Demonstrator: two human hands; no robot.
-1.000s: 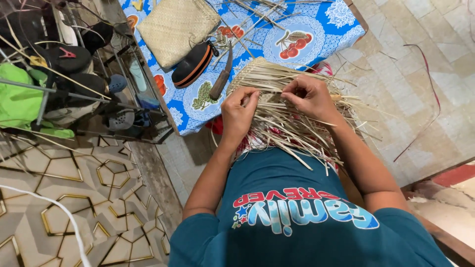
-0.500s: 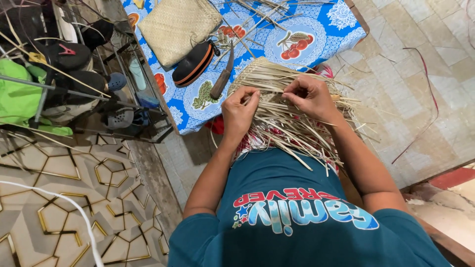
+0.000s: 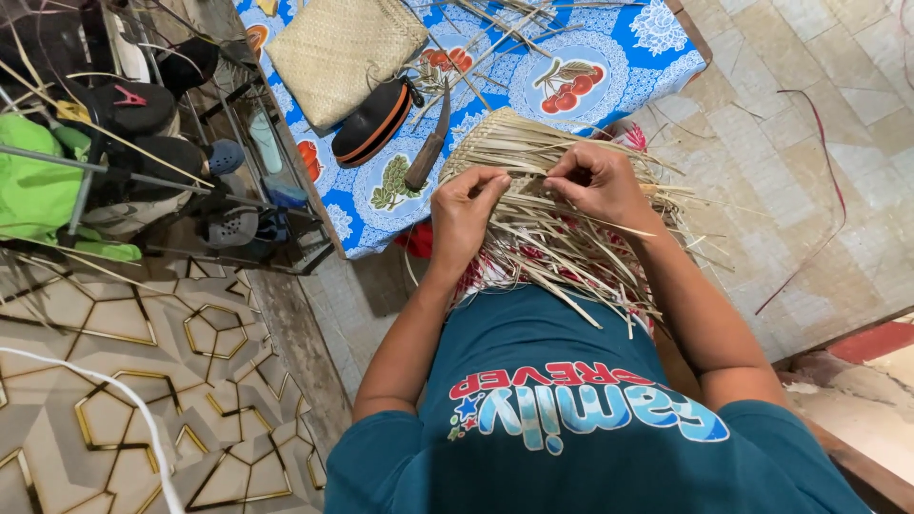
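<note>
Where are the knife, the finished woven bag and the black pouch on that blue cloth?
Knife (image 3: 426, 162), head view, on its wooden handle.
Woven bag (image 3: 333, 52), head view, middle of its flat side.
Black pouch (image 3: 371, 122), head view, on its top.

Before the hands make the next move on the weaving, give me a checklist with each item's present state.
1. Left hand on the half-woven straw mat: ok, fingers pinch strips at its near edge.
2. Right hand on the mat: ok, fingertips grip strips beside the left.
3. Loose strip ends free: ok, they fan out over the lap, but whether any are tangled: cannot tell.
4. Knife away from the hands: ok, it lies on the blue patterned cloth, blade pointing away.
5. Finished woven pouch out of the way: ok, farther off on the cloth.
6. Weave tightness: cannot tell.
</note>
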